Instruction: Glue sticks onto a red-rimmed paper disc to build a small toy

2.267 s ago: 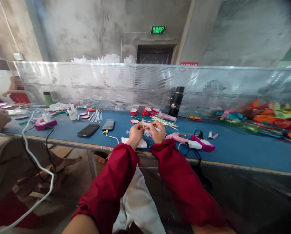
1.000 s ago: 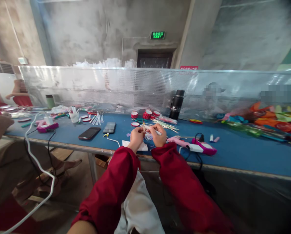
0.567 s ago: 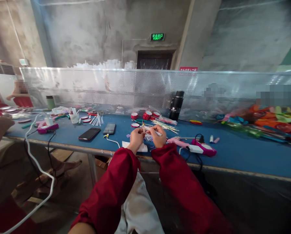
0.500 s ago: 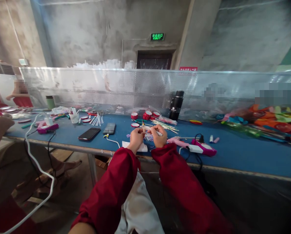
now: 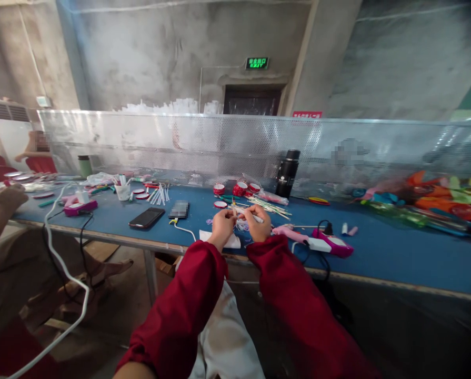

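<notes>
My left hand [image 5: 222,226] is closed, its thumb and fingertips pinching a thin upright stick [image 5: 234,203] with a yellowish upper part. Close on its right, my right hand [image 5: 261,226] grips a white pen-like tool [image 5: 258,218], whose pointed end faces the stick. Whether the two touch is too small to tell. Beneath both hands lie pale purple shreds [image 5: 242,227] and a white sheet of paper [image 5: 232,242]. Behind them are thin pale sticks [image 5: 272,206] and red-and-white rolls [image 5: 240,188].
A black thermos [image 5: 288,173] stands behind the sticks. To the right lie a pink glue gun [image 5: 288,233] and a purple-and-white device [image 5: 336,246] with cables. Leftward are a phone [image 5: 147,217], a white cup [image 5: 122,191] and a co-worker's hand [image 5: 8,199]. Colourful material [image 5: 444,197] is heaped at far right.
The whole view has shifted slightly, so things appear a little lower and further right. Both my hands keep nearly the same place and grip.
</notes>
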A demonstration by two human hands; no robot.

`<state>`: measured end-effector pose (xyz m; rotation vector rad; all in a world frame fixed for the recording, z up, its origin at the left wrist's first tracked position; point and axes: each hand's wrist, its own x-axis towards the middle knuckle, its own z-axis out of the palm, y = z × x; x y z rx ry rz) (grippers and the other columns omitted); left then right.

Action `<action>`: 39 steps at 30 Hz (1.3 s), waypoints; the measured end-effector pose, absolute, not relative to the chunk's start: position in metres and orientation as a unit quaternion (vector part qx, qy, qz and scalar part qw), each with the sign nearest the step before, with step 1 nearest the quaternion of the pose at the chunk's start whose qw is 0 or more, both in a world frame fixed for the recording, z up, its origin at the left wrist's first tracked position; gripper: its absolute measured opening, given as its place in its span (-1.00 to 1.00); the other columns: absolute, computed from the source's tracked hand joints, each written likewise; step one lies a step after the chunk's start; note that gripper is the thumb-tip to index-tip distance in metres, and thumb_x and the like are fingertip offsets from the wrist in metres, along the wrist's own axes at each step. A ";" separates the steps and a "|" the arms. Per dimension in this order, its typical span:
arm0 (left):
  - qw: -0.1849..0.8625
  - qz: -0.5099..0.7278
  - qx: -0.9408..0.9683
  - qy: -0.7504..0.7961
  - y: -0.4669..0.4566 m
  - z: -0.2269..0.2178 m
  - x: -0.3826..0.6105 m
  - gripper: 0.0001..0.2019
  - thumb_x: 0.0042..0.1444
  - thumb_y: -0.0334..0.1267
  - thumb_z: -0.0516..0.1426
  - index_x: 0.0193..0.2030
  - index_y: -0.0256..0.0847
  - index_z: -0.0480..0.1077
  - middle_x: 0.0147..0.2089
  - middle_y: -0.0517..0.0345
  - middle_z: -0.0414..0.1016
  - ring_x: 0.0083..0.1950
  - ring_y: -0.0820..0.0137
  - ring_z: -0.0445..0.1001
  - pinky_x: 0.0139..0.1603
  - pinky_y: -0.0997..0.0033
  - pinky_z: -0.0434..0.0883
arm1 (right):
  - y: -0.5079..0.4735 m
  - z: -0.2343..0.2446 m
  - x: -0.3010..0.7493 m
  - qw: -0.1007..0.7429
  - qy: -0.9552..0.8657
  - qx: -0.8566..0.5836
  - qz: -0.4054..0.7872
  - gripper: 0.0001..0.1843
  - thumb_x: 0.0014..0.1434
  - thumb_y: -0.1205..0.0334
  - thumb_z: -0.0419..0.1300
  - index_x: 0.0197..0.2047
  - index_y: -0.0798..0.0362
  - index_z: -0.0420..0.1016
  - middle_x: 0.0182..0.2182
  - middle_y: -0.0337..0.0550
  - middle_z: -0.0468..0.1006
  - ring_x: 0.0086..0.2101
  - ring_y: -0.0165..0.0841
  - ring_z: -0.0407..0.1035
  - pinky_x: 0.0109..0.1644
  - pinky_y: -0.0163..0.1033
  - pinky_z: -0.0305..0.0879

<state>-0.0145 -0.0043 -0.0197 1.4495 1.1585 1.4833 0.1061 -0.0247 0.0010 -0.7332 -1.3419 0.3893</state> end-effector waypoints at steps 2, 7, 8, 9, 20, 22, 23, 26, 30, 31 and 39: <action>0.374 0.581 0.565 0.452 -0.004 -0.020 -0.015 -0.77 0.36 -0.16 0.23 0.00 -0.29 0.50 -0.07 0.06 0.59 -0.15 0.34 0.59 -0.12 0.24 0.60 | -0.025 0.001 0.107 0.708 -0.599 -0.332 0.174 -0.82 0.13 0.08 0.25 -0.44 -0.06 0.44 -0.55 -0.29 0.61 -0.50 -0.31 0.47 -0.35 -0.23 0.39; 0.376 0.586 0.562 0.447 -0.005 -0.020 -0.015 -0.76 0.36 -0.15 0.23 0.00 -0.29 0.50 -0.07 0.06 0.58 -0.15 0.34 0.59 -0.12 0.24 0.60 | -0.026 0.001 0.106 0.700 -0.605 -0.333 0.183 -0.81 0.12 0.05 0.26 -0.44 -0.07 0.44 -0.55 -0.29 0.61 -0.50 -0.30 0.48 -0.35 -0.21 0.41; 0.376 0.587 0.561 0.447 -0.005 -0.020 -0.015 -0.76 0.36 -0.15 0.23 0.00 -0.29 0.50 -0.06 0.06 0.58 -0.14 0.34 0.59 -0.12 0.23 0.60 | -0.026 0.002 0.106 0.698 -0.606 -0.334 0.184 -0.81 0.12 0.05 0.27 -0.44 -0.07 0.44 -0.55 -0.29 0.60 -0.50 -0.29 0.48 -0.35 -0.21 0.41; 0.376 0.588 0.560 0.446 -0.006 -0.020 -0.015 -0.76 0.36 -0.14 0.23 0.01 -0.29 0.50 -0.06 0.05 0.58 -0.14 0.34 0.59 -0.11 0.23 0.60 | -0.027 0.002 0.106 0.698 -0.606 -0.335 0.184 -0.81 0.12 0.05 0.27 -0.44 -0.07 0.44 -0.56 -0.29 0.60 -0.50 -0.29 0.48 -0.35 -0.20 0.41; 0.371 0.590 0.558 0.451 -0.006 -0.018 -0.015 -0.77 0.36 -0.14 0.23 -0.06 -0.29 0.51 -0.13 0.09 0.58 -0.20 0.37 0.58 -0.16 0.27 0.59 | -0.027 0.003 0.107 0.710 -0.589 -0.342 0.182 -0.79 0.12 0.04 0.27 -0.45 -0.08 0.41 -0.56 -0.29 0.59 -0.49 -0.29 0.48 -0.35 -0.20 0.42; 0.372 0.589 0.557 0.453 -0.006 -0.018 -0.016 -0.77 0.36 -0.15 0.23 -0.05 -0.29 0.51 -0.12 0.08 0.59 -0.18 0.36 0.58 -0.14 0.26 0.59 | -0.026 0.003 0.107 0.715 -0.582 -0.341 0.181 -0.78 0.13 0.04 0.25 -0.46 -0.08 0.39 -0.56 -0.29 0.59 -0.50 -0.29 0.48 -0.35 -0.19 0.42; 0.373 0.588 0.557 0.453 -0.006 -0.018 -0.016 -0.77 0.36 -0.15 0.23 -0.04 -0.29 0.51 -0.11 0.08 0.59 -0.18 0.36 0.58 -0.14 0.26 0.59 | -0.026 0.003 0.107 0.716 -0.581 -0.340 0.181 -0.78 0.13 0.04 0.25 -0.46 -0.08 0.39 -0.56 -0.29 0.59 -0.50 -0.29 0.48 -0.35 -0.19 0.42; 0.375 0.586 0.559 0.452 -0.006 -0.018 -0.015 -0.77 0.36 -0.15 0.23 -0.03 -0.29 0.51 -0.11 0.08 0.59 -0.18 0.37 0.58 -0.15 0.26 0.59 | -0.026 0.003 0.106 0.711 -0.588 -0.337 0.187 -0.80 0.11 0.05 0.26 -0.45 -0.07 0.41 -0.55 -0.28 0.61 -0.49 -0.28 0.50 -0.35 -0.19 0.42; 0.375 0.588 0.558 0.450 -0.006 -0.017 -0.015 -0.78 0.36 -0.15 0.23 -0.03 -0.29 0.50 -0.11 0.08 0.58 -0.18 0.36 0.58 -0.15 0.26 0.59 | -0.026 0.003 0.106 0.713 -0.584 -0.340 0.187 -0.81 0.10 0.06 0.26 -0.46 -0.07 0.42 -0.57 -0.29 0.60 -0.52 -0.30 0.48 -0.38 -0.20 0.40; 0.376 0.588 0.557 0.449 -0.006 -0.017 -0.015 -0.78 0.36 -0.15 0.23 -0.03 -0.29 0.50 -0.11 0.08 0.59 -0.18 0.36 0.58 -0.15 0.26 0.59 | -0.026 0.003 0.106 0.716 -0.581 -0.341 0.185 -0.81 0.10 0.06 0.25 -0.46 -0.07 0.41 -0.57 -0.29 0.60 -0.52 -0.30 0.47 -0.39 -0.20 0.39; 0.380 0.594 0.554 0.443 -0.006 -0.018 -0.015 -0.77 0.36 -0.15 0.23 -0.04 -0.29 0.51 -0.12 0.08 0.59 -0.19 0.37 0.58 -0.15 0.27 0.59 | -0.028 0.004 0.106 0.706 -0.593 -0.340 0.187 -0.80 0.10 0.05 0.28 -0.46 -0.07 0.41 -0.57 -0.29 0.60 -0.52 -0.30 0.47 -0.39 -0.21 0.39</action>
